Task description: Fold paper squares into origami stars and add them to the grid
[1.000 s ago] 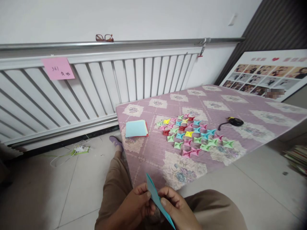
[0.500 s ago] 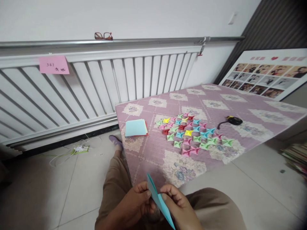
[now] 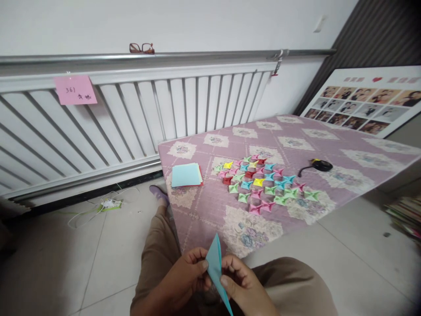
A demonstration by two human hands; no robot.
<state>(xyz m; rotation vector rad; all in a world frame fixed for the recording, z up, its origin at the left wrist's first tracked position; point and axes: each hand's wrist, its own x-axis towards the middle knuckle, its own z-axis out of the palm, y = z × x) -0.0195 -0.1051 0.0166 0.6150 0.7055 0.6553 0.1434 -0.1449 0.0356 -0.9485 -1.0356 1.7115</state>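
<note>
A folded sheet of blue paper [image 3: 215, 265] is held upright over my lap, its narrow point toward the table. My left hand [image 3: 189, 274] pinches its left side between thumb and fingers. On the other side, my right hand [image 3: 241, 281] grips the paper with the thumb on its face. Beyond them, several small folded paper shapes [image 3: 258, 182] in pink, green, blue, yellow and red stand in rows on the cloth. To their left lies a stack of coloured paper [image 3: 186, 175] with a blue sheet on top.
The table has a purple floral tablecloth [image 3: 204, 219]. A black coiled object [image 3: 321, 165] lies at its right. Behind are a white radiator [image 3: 184, 105] with a pink note [image 3: 75, 90], and glasses [image 3: 141, 48]. A photo board [image 3: 365, 101] leans at right; a power strip [image 3: 111, 204] lies on the floor.
The blue paper has turned in my hands; its upper point has swung to the right and more of its left face shows. My right thumb has shifted slightly lower on it.
</note>
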